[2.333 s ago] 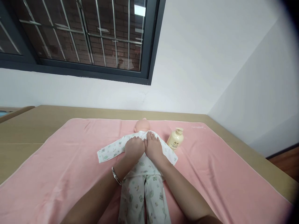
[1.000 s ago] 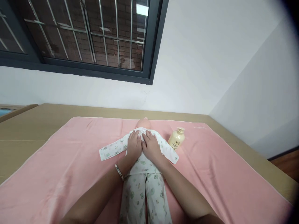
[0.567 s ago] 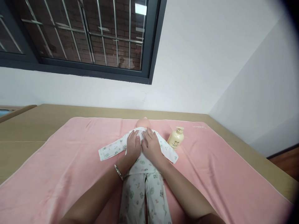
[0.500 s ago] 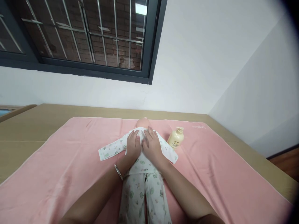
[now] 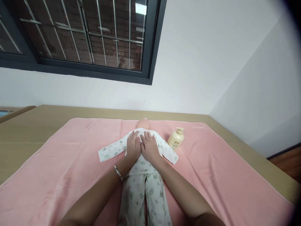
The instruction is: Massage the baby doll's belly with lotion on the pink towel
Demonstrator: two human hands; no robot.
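A baby doll (image 5: 143,124) lies on its back on a pink blanket (image 5: 77,138), its head at the far end. It wears a white printed top (image 5: 141,166) and matching trousers (image 5: 154,191), with both sleeves spread outward. My left hand (image 5: 133,147) rests flat on the left side of the chest, fingers stretched toward the neck. Beside it, my right hand (image 5: 150,147) lies flat on the right side of the chest, fingers slightly apart. The two hands nearly touch at the thumbs and hold nothing. Beneath them the middle of the top is hidden.
A cream pump bottle (image 5: 176,138) stands on the blanket close to the doll's right-hand sleeve. The blanket covers most of a wooden table (image 5: 56,111) set against a white wall (image 5: 188,62). A dark-framed barred window (image 5: 94,37) is above.
My right hand has slid a little down and left on the chest, its fingers now lower and closer to my left hand. My left hand stays in place.
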